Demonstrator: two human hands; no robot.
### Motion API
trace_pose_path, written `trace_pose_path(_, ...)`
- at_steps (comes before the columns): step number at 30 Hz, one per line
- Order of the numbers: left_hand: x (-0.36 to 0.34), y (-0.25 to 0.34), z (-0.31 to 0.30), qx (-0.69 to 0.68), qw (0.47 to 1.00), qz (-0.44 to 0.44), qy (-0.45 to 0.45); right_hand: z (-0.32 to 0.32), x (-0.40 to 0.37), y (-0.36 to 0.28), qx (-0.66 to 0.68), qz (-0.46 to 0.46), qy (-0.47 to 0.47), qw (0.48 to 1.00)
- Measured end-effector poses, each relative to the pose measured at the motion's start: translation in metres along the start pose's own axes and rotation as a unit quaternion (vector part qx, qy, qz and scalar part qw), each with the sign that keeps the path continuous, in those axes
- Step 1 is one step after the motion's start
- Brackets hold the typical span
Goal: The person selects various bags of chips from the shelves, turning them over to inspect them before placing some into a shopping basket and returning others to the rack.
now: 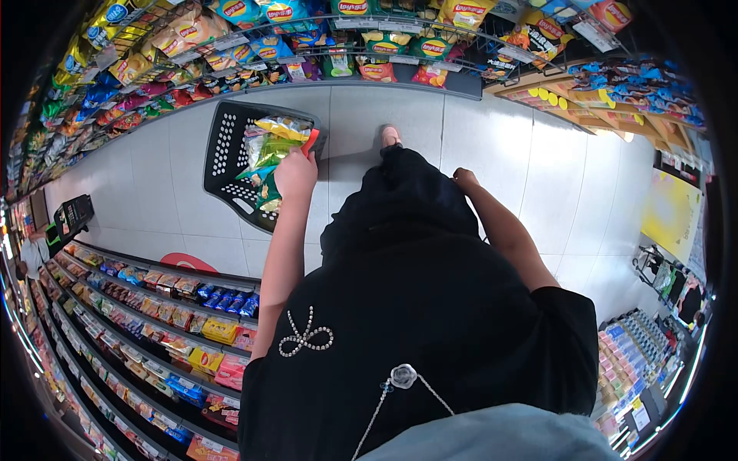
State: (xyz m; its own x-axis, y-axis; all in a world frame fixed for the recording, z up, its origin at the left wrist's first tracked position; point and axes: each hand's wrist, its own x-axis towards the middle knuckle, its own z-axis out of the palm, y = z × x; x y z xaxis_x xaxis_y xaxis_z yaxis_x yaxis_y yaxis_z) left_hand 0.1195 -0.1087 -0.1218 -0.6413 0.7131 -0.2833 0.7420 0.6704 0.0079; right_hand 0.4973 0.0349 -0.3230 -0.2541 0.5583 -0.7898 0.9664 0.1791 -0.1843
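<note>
My left hand [295, 175] is closed around the red handle [310, 143] of a dark shopping basket [221, 146] with round holes in its walls. Several snack bags [269, 150] lie in the basket, in yellow, green and teal wrappers. My right hand [464, 179] hangs beside my black trousers [403, 192], fingers curled in, and no object shows in it. Below the trousers one pink shoe [390, 135] is visible on the floor.
Ahead, a long curved-looking shelf [377, 58] holds chip bags. Shelves of packaged snacks [169, 300] run along the left. A wooden display rack [600, 115] stands at the right front, and another dark cart or basket [73, 215] is far left. Pale tiles [492, 123] cover the aisle.
</note>
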Motion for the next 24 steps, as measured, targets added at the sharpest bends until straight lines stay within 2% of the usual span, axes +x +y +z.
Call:
trace_pose_path(6, 0.003, 0.0, -0.002, -0.009, 1.0, -0.014, 0.008, -0.024, 0.024, -0.012, 0.0, -0.035, 0.032, 0.999)
trace_pose_path(11, 0.006, -0.001, -0.007, -0.026, 0.999, -0.021, -0.006, -0.046, 0.029, -0.048, 0.013, -0.074, 0.056, 0.996)
trace_pose_path(13, 0.013, -0.007, 0.005, -0.033, 0.999, -0.018, 0.006, -0.044, 0.031, -0.051, 0.036, -0.068, 0.077, 0.994)
trace_pose_path(17, 0.016, -0.008, 0.004, -0.035, 0.999, -0.015, 0.02, -0.056, 0.025, -0.047, 0.067, -0.021, 0.049, 0.996)
trace_pose_path(19, 0.02, -0.011, 0.006, -0.053, 0.998, -0.021, 0.026, -0.057, 0.031, -0.038, 0.073, -0.039, 0.098, 0.992)
trace_pose_path(20, 0.023, -0.014, 0.009, -0.062, 0.997, -0.026, 0.03, -0.061, 0.039, -0.033, 0.058, -0.076, 0.133, 0.986)
trace_pose_path(21, 0.025, -0.015, 0.01, -0.057, 0.998, -0.022, 0.028, -0.077, 0.038, -0.034, 0.184, -0.057, 0.13, 0.973)
trace_pose_path(23, 0.029, -0.016, 0.012, -0.048, 0.998, -0.014, 0.025, -0.123, 0.05, -0.029, 0.348, -0.019, 0.192, 0.917)
trace_pose_path(24, 0.031, -0.02, 0.019, -0.019, 0.999, -0.006, 0.025, -0.139, 0.086, -0.007, 0.352, -0.057, 0.294, 0.887)
